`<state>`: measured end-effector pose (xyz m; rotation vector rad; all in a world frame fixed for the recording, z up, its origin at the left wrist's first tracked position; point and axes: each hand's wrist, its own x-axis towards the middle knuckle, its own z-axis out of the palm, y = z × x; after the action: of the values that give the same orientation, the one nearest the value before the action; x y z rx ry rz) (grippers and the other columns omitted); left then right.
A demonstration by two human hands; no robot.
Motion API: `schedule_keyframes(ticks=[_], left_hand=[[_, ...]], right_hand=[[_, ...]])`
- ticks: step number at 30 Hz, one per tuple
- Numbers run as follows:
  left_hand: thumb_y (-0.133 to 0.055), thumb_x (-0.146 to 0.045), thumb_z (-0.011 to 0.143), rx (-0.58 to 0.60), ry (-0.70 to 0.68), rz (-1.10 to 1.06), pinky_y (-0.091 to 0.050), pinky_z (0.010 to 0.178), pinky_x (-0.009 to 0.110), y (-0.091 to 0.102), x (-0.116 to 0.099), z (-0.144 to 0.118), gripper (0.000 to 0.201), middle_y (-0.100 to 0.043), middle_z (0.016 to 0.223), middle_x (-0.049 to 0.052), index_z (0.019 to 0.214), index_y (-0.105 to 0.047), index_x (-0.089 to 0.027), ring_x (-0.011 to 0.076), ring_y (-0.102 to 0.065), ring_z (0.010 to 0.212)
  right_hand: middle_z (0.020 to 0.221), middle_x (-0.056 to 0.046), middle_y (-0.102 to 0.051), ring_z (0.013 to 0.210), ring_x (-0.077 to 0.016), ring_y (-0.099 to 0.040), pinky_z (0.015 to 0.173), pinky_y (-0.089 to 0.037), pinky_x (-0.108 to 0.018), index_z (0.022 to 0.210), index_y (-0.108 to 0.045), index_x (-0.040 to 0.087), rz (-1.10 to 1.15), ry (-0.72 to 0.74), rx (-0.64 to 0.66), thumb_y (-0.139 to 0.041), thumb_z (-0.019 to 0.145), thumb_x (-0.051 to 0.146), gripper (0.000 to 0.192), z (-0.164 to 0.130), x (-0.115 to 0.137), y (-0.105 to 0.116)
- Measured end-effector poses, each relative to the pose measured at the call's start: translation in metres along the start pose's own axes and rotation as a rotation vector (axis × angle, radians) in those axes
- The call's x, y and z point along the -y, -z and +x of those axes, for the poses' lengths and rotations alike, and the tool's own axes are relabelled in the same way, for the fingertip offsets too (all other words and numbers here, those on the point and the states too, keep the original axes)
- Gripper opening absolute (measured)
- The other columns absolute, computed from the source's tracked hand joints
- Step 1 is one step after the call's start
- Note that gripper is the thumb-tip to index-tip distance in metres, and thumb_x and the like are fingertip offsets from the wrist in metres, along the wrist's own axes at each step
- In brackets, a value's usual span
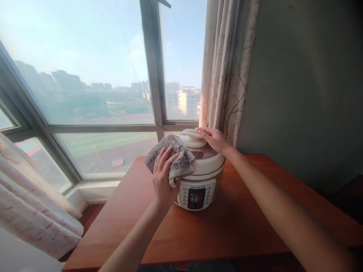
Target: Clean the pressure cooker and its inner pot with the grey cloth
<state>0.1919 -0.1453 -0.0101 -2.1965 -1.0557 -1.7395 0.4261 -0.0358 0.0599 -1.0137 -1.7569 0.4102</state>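
A white electric pressure cooker stands upright on the wooden table, its control panel turned towards me. My left hand presses a grey towel against the cooker's upper left side, with the fingers curled over the fabric. Part of the lid and left wall is hidden behind the towel. On top, the fingers of my right hand hold the right edge of the cream lid handle. The lid sits on the cooker.
The reddish-brown wooden table carries the cooker near its far end. Beyond it are large windows with dark frames. A patterned curtain hangs behind the cooker, and another curtain at left. A dark wall is at right.
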Motion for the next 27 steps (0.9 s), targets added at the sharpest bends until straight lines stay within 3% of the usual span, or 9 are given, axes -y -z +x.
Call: schedule_keyframes(ticks=[3, 9, 15, 22, 27], left_hand=[[-0.050, -0.041, 0.087, 0.074, -0.094, 0.107, -0.024, 0.120, 0.057, -0.003, -0.022, 0.000, 0.051, -0.051, 0.151, 0.011, 0.134, -0.059, -0.022, 0.0347, -0.034, 0.147], [-0.063, -0.033, 0.071, 0.334, -0.203, 0.262, -0.015, 0.122, 0.057, -0.010, -0.059, 0.005, 0.070, -0.045, 0.157, 0.007, 0.140, -0.055, -0.025, 0.0362, -0.032, 0.148], [-0.067, -0.034, 0.071, 0.417, -0.257, 0.334, -0.016, 0.120, 0.061, -0.024, -0.077, 0.009, 0.075, -0.040, 0.160, 0.010, 0.144, -0.051, -0.026, 0.0368, -0.029, 0.149], [-0.067, -0.038, 0.069, 0.357, -0.123, 0.254, -0.020, 0.123, 0.053, -0.015, -0.059, 0.023, 0.082, -0.044, 0.157, 0.010, 0.147, -0.048, -0.021, 0.0346, -0.036, 0.145], [-0.067, -0.032, 0.070, 0.270, 0.064, 0.205, -0.023, 0.123, 0.052, 0.005, -0.021, 0.021, 0.083, -0.040, 0.159, 0.011, 0.149, -0.043, -0.019, 0.0357, -0.030, 0.149]], right_hand=[[0.121, -0.006, -0.074, 0.115, -0.0266, -0.067, 0.104, -0.048, -0.040, 0.116, -0.074, 0.023, 0.033, -0.014, 0.009, -0.061, 0.091, 0.050, 0.039, -0.002, 0.004, 0.001], [0.122, -0.007, -0.073, 0.119, -0.0271, -0.065, 0.106, -0.047, -0.040, 0.116, -0.074, 0.020, 0.093, -0.029, 0.035, -0.062, 0.090, 0.050, 0.041, -0.003, 0.007, 0.002], [0.122, -0.009, -0.073, 0.115, -0.0282, -0.066, 0.105, -0.048, -0.042, 0.117, -0.074, 0.017, 0.095, -0.041, 0.046, -0.063, 0.088, 0.050, 0.046, -0.003, 0.009, 0.003], [0.119, -0.007, -0.074, 0.115, -0.0282, -0.066, 0.106, -0.047, -0.043, 0.115, -0.075, 0.019, 0.116, -0.047, 0.041, -0.064, 0.087, 0.052, 0.045, -0.005, 0.007, 0.004], [0.120, -0.007, -0.074, 0.113, -0.0277, -0.066, 0.103, -0.048, -0.042, 0.117, -0.074, 0.021, 0.125, -0.072, 0.042, -0.065, 0.086, 0.056, 0.047, -0.006, 0.004, 0.004]])
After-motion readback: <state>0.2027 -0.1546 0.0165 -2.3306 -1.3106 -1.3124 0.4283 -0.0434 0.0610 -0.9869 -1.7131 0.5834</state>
